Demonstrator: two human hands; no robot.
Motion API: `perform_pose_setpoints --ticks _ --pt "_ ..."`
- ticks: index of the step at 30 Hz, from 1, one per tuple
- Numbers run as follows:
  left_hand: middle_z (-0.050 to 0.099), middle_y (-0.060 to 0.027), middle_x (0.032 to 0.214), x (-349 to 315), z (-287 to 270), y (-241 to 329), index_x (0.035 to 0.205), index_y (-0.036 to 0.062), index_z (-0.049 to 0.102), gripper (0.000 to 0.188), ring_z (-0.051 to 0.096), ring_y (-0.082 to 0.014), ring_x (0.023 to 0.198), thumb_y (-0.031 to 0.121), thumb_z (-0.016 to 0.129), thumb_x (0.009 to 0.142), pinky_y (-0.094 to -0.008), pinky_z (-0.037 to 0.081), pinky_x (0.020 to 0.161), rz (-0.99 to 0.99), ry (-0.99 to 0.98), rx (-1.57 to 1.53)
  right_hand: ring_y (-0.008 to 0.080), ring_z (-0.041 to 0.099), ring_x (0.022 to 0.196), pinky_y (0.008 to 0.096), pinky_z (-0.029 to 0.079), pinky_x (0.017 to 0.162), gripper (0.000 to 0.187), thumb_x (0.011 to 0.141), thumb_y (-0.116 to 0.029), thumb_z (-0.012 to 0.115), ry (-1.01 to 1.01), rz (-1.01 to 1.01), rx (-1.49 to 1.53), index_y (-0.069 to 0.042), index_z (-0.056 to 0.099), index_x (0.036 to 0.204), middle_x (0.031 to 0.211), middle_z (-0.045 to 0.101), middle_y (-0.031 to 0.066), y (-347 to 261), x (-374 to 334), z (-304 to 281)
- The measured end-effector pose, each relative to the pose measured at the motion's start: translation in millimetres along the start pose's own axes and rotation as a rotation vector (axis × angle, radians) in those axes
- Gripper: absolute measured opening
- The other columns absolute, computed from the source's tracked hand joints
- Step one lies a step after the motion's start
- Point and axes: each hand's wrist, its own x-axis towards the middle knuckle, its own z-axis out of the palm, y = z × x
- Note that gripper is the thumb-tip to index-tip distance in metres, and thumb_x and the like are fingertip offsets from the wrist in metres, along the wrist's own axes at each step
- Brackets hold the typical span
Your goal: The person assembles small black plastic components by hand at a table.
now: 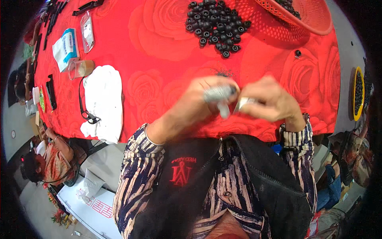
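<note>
My left hand is closed in front of me above the red cloth, with grey wrapping around a finger. A small dark part shows at its fingertips, blurred; it resembles the black round parts in the pile. Close beside it, my right hand is closed in a pinch on a small, flat, silvery blade-like piece, also smeared by motion. Beyond both hands lies a heap of small black round parts with light rings on some ends. Dark crumbs are scattered just past my left hand.
A red perforated basket with black parts stands at the far right. One black part lies below it. To the left are a white cloth, a plastic cup and a tissue pack. Other people sit nearby.
</note>
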Motion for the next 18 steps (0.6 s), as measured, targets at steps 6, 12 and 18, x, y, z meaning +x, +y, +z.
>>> perform_pose_setpoints --ticks 6,12,18 --pt "0.056 -0.0068 0.081 1 5 0 0.1 -0.0008 0.057 0.021 0.054 -0.0106 0.067 0.015 0.055 0.087 -0.0254 0.05 0.058 0.08 0.152 -0.039 0.0181 0.056 0.054 0.0279 0.041 0.048 0.026 0.064 -0.009 0.069 0.305 0.009 0.027 0.002 0.059 0.086 0.068 0.058 0.0097 -7 -4 3" --pt "0.059 -0.0065 0.09 0 11 -14 0.105 0.0006 0.055 0.026 0.057 -0.0111 0.073 0.019 0.056 0.087 -0.0249 0.051 0.062 -0.023 0.049 -0.128 0.0175 0.057 0.056 0.0262 0.044 0.048 0.041 0.058 0.0 0.073 0.474 -0.213 -0.441 0.001 0.058 0.097 0.074 0.059 0.0094 -9 8 24" --pt "0.061 -0.0065 0.089 1 9 -9 0.103 -0.0005 0.056 0.025 0.058 -0.011 0.072 0.018 0.058 0.086 -0.023 0.05 0.061 -0.03 0.013 -0.042 0.0212 0.055 0.053 0.03 0.043 0.046 0.033 0.058 -0.002 0.071 0.507 -0.241 -0.464 -0.001 0.059 0.089 0.068 0.055 0.0079 -4 5 25"
